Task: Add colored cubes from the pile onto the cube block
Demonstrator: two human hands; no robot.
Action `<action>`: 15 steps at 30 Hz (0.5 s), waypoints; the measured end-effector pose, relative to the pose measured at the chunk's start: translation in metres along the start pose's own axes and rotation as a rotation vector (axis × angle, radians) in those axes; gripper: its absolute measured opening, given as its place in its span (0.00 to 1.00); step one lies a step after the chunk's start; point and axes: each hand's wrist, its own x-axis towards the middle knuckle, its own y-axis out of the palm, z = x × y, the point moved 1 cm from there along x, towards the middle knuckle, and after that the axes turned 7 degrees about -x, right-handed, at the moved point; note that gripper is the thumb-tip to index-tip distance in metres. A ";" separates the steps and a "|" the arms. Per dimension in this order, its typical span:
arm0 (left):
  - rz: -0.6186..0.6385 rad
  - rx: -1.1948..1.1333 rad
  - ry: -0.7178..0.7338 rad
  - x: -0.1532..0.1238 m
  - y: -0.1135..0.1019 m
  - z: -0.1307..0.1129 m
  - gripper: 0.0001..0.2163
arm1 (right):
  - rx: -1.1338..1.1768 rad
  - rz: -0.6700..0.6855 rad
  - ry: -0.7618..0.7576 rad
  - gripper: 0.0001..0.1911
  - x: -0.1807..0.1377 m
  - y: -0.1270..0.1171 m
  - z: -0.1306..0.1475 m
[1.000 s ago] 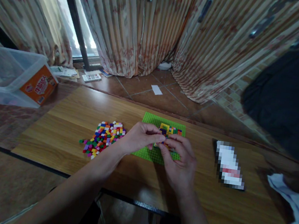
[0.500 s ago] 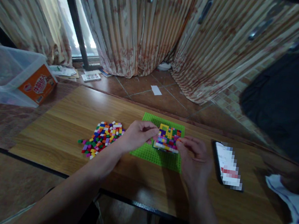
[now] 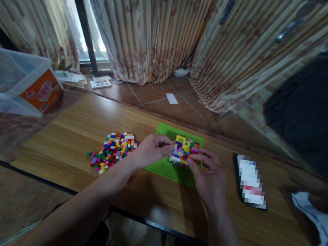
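Observation:
A green studded baseplate [image 3: 163, 169] lies on the wooden table [image 3: 68, 126]. On it stands a block of many-coloured small bricks [image 3: 185, 149]. My left hand [image 3: 150, 151] is curled at the block's left side, thumb and fingers pinched against its edge. My right hand [image 3: 207, 176] is closed at the block's right front corner, fingertips touching it. Whether either hand pinches a loose brick is hidden. A heap of loose coloured bricks [image 3: 113, 151] lies left of the plate.
A phone [image 3: 250, 181] lies right of the plate, with white cloth [image 3: 318, 218] at the far right edge. A clear plastic tub with an orange label [image 3: 19, 84] stands at the back left. Curtains and tiled floor lie beyond the table.
My right hand drew away to the right half a second ago and has come back to the block's right front corner. My left hand stayed at the block's left side.

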 end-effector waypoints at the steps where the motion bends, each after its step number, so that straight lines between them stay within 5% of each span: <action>1: 0.002 -0.001 0.000 0.000 0.000 0.000 0.10 | -0.002 -0.002 -0.004 0.06 0.000 0.000 0.000; 15: 0.031 0.020 -0.011 -0.001 0.000 0.000 0.10 | -0.034 0.044 -0.015 0.06 -0.001 -0.001 0.002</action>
